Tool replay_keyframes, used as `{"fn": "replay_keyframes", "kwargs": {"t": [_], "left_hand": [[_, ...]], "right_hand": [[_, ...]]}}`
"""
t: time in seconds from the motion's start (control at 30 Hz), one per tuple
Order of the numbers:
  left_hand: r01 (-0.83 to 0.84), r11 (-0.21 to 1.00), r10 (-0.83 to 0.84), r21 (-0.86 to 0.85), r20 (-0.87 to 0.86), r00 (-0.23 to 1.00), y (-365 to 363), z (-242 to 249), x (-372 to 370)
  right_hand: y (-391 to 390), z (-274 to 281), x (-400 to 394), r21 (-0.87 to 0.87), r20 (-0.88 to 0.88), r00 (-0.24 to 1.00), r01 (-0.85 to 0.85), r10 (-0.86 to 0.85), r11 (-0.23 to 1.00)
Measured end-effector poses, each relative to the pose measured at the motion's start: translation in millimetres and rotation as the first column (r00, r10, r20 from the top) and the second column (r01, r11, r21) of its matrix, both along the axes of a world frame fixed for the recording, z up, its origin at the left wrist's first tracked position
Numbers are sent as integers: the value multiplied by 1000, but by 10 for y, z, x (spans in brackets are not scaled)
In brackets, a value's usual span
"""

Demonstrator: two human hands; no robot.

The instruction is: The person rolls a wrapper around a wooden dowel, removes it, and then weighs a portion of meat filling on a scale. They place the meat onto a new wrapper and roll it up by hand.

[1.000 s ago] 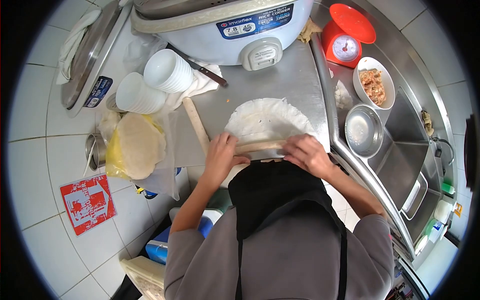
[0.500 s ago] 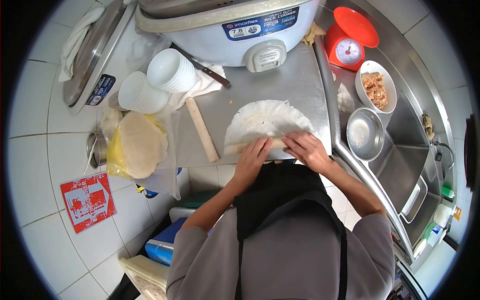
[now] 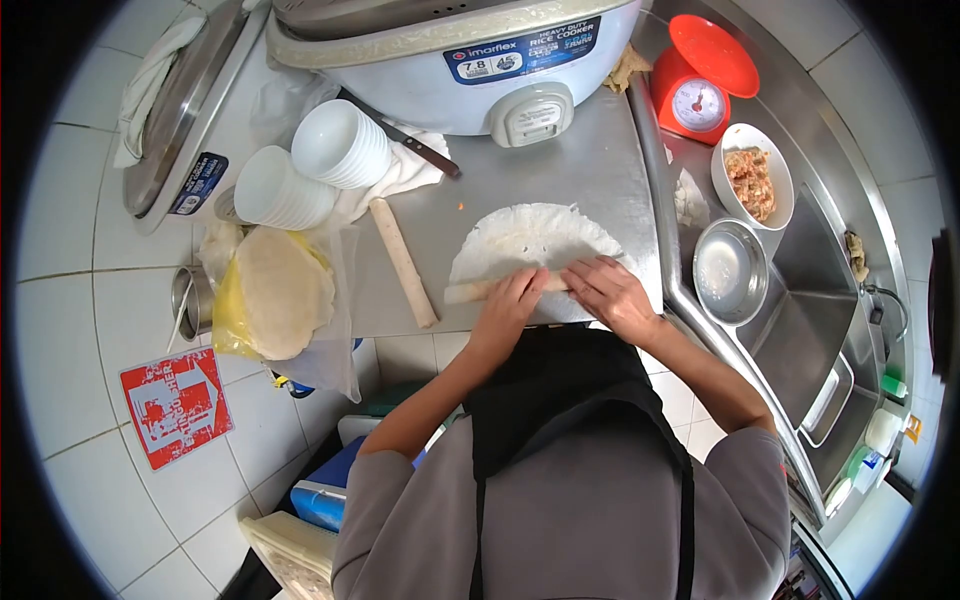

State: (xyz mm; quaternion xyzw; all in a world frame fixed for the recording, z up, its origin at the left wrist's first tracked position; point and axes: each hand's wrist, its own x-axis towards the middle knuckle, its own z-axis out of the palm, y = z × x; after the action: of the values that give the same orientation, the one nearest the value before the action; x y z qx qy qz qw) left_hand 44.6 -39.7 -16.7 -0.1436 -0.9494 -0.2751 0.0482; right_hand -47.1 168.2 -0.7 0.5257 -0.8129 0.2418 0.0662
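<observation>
A thin white round wrapper lies on the steel table, its near edge rolled into a pale log. My left hand curls its fingers over the middle of this rolled part. Right beside it, my right hand presses on the roll's other end, fingers bent over it. Whatever is inside the roll is hidden. To the left of my hands, a finished-looking pale roll rests on the table. Farther left, a stack of round wrappers sits on yellow and clear plastic.
A big rice cooker stands at the back. Stacked white bowls and a knife lie back left. On the right are a red scale, a bowl of minced filling, a metal bowl of liquid and a sink.
The rolled edge has turned slightly away from my body, and my fingers have shifted a little over it. The other things keep their places.
</observation>
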Motion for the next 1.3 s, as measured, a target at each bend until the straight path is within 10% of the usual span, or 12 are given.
{"fn": "replay_keyframes", "kwargs": {"t": [0.77, 1.3], "left_hand": [[-147, 989, 149, 26, -256, 955, 135, -72, -173], [23, 1000, -24, -3, -118, 993, -99, -87, -293]], "right_hand": [[-173, -54, -218, 81, 95, 993, -82, 75, 993], [-44, 72, -43, -111, 121, 989, 104, -91, 988]]}}
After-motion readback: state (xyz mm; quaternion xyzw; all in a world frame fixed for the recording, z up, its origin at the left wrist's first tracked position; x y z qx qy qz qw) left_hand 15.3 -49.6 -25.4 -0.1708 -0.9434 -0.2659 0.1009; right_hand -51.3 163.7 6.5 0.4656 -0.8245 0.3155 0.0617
